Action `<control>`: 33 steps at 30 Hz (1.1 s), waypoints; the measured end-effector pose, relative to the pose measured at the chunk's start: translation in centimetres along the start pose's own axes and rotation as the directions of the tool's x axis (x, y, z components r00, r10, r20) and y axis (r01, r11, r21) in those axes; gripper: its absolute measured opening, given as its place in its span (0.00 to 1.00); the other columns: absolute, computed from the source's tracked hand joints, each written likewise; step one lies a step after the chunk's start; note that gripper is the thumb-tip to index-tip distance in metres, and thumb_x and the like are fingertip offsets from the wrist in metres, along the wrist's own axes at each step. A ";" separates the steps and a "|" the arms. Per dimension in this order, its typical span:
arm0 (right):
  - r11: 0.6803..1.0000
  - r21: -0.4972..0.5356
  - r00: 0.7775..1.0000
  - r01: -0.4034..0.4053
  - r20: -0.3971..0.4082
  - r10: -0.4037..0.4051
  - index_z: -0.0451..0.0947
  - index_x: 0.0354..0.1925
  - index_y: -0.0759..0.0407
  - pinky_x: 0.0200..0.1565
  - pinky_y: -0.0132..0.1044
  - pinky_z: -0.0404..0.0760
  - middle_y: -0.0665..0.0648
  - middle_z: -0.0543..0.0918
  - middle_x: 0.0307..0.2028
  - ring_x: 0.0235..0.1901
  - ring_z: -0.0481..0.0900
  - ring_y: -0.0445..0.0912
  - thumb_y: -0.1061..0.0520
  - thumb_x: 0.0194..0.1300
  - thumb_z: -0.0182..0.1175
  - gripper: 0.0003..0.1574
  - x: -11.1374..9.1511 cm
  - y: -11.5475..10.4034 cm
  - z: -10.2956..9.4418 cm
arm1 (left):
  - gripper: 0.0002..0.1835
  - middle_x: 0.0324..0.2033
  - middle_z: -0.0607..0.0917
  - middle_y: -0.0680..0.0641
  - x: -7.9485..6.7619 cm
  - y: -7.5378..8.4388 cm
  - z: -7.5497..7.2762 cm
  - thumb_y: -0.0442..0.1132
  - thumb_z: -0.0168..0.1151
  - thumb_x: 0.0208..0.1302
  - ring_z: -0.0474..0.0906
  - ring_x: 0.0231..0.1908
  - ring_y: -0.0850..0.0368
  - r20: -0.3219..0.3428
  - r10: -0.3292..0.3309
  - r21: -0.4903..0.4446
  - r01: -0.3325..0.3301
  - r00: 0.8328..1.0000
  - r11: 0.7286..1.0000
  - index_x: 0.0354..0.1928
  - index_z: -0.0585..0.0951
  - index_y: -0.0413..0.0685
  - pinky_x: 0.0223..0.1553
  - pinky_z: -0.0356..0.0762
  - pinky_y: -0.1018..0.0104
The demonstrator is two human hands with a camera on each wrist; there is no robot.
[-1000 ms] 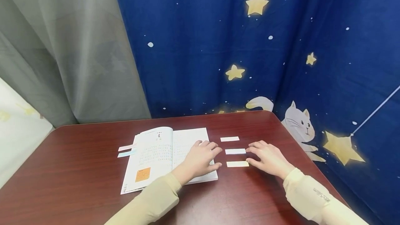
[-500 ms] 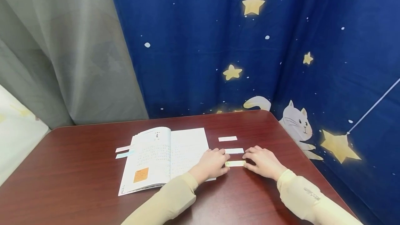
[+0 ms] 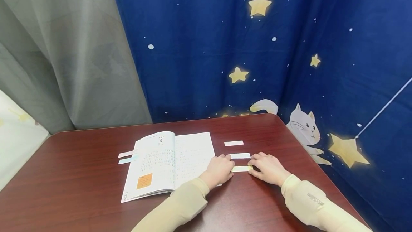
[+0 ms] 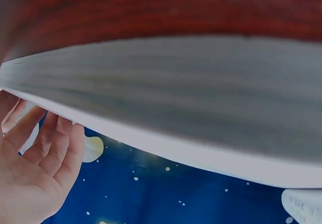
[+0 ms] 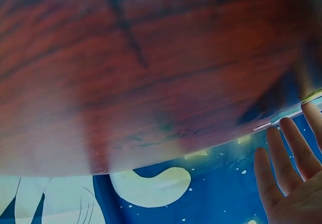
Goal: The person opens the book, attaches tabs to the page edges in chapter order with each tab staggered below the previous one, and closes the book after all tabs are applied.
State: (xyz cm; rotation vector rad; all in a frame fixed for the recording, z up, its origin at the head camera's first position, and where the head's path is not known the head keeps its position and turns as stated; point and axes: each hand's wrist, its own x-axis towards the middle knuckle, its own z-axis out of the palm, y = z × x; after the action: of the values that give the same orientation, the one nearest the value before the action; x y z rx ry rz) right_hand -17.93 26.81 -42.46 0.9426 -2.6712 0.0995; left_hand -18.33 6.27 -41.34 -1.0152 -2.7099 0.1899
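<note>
Three pale pads of sticky tabs lie in a row on the table right of an open book [image 3: 193, 153]. The nearest, the yellow-ended sticky tab pad [image 3: 241, 169], lies between my hands. My left hand [image 3: 219, 169], over the book's right edge, has its curled fingertips at the pad's left end. Thumb and forefinger of my right hand [image 3: 267, 167] pinch its yellow right end. Just beyond are the blue-tinted pad [image 3: 240, 155] and the pinkish pad [image 3: 234, 143]. The left wrist view has the book's page edges [image 4: 176, 98] in front of the left fingertips.
A pink tab [image 3: 125, 154] and a blue tab [image 3: 125, 160] stick out from the book's left side. An orange printed box [image 3: 144, 181] is on its left page. Behind the dark red table [image 3: 80, 174] hang a grey curtain [image 3: 96, 63] and a blue starry curtain [image 3: 193, 46].
My left hand has moved right and nearer, from above the book to the yellow-ended pad's left end. My right hand has shifted slightly left, its fingers closing at the right end.
</note>
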 end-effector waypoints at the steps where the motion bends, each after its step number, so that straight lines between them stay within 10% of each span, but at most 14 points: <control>1: 1.000 -0.004 1.000 0.001 0.000 -0.001 0.80 0.31 0.52 0.31 0.40 0.73 0.50 0.76 0.33 0.34 0.72 0.45 0.48 0.49 0.63 0.12 0.0 0.0 0.1 | 0.10 0.27 0.74 0.54 0.1 0.0 0.1 0.52 0.63 0.48 0.72 0.28 0.58 -0.004 0.001 0.006 -0.001 1.000 1.000 0.27 0.80 0.57 0.23 0.69 0.66; 15: 1.000 -0.009 1.000 0.013 -0.015 -0.013 0.78 0.29 0.50 0.28 0.36 0.72 0.45 0.73 0.28 0.29 0.69 0.42 0.50 0.48 0.64 0.09 0.2 -0.2 0.2 | 0.07 0.23 0.73 0.54 0.4 -0.1 1.0 0.48 0.62 0.47 0.70 0.24 0.59 -0.111 0.034 0.021 -0.032 0.993 0.999 0.23 0.78 0.56 0.18 0.66 0.67; 33: 1.000 0.027 0.998 -0.011 0.058 0.009 0.79 0.28 0.49 0.29 0.38 0.72 0.46 0.74 0.30 0.31 0.69 0.42 0.50 0.45 0.66 0.09 1.2 -0.4 -0.6 | 0.10 0.29 0.71 0.54 0.9 0.0 0.5 0.46 0.64 0.43 0.67 0.36 0.57 -0.029 -0.034 -0.050 0.032 0.999 0.998 0.30 0.79 0.53 0.32 0.64 0.62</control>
State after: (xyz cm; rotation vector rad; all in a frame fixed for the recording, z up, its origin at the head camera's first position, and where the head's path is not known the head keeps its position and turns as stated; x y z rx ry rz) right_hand -18.42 25.86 -41.54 0.9550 -2.7348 0.1131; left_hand -19.11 6.90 -41.66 -0.9780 -2.7150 0.1010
